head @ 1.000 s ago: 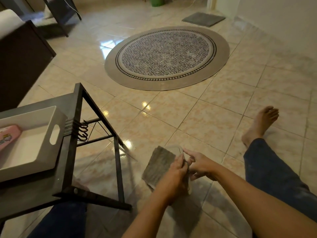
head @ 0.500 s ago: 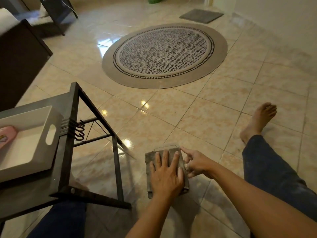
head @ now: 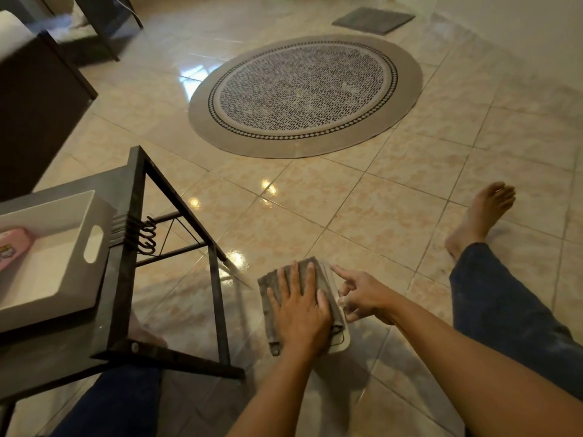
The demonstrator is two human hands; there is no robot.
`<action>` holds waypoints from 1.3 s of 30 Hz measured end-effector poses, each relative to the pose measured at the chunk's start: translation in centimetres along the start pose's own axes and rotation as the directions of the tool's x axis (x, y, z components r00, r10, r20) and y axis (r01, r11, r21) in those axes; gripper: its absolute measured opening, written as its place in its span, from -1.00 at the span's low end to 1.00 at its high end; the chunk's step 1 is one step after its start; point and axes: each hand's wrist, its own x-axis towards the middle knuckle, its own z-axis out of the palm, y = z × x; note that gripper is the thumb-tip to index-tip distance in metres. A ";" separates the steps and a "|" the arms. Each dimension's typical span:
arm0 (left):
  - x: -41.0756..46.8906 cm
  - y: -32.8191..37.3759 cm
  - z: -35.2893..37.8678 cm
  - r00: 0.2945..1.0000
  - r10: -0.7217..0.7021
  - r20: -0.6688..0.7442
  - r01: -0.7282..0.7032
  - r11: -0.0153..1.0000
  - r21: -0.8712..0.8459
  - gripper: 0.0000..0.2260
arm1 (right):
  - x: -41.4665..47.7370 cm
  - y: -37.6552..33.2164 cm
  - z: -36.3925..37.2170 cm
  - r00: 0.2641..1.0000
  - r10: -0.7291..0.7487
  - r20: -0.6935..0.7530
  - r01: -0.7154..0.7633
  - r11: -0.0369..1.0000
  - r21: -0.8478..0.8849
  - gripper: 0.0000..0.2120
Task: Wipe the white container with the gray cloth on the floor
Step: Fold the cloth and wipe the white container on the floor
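Note:
The gray cloth (head: 326,283) lies spread over the white container (head: 343,342) on the tiled floor in front of me. Only the container's right edge and near right corner show from under the cloth. My left hand (head: 299,313) presses flat on the cloth, fingers spread and pointing away from me. My right hand (head: 359,294) sits against the container's right edge, thumb and lower fingers on its rim and the index finger stretched along the far corner.
A black metal-frame table (head: 138,247) stands to the left, carrying a white tray (head: 91,244) with a pink item (head: 14,247). My right leg (head: 504,304) lies outstretched on the right. A round patterned rug (head: 303,93) and a gray mat (head: 373,20) lie farther off.
The cloth, held tilted up a second ago, now lies flat on the container under my left palm. The palm has slid toward me, baring the container's near right corner.

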 end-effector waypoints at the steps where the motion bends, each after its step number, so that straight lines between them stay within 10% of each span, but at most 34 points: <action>1: -1.0 0.3 0.4 1.000 -0.020 -0.017 0.020 1.000 -0.007 -0.46 | -0.1 0.0 0.0 1.000 0.004 0.004 -0.004 1.000 0.000 -0.19; 39: 1.6 1.4 0.2 1.000 0.012 0.000 -0.012 0.998 -0.062 -0.44 | 1.2 -1.9 -0.5 1.000 -0.023 -0.011 0.022 0.999 -0.047 -0.18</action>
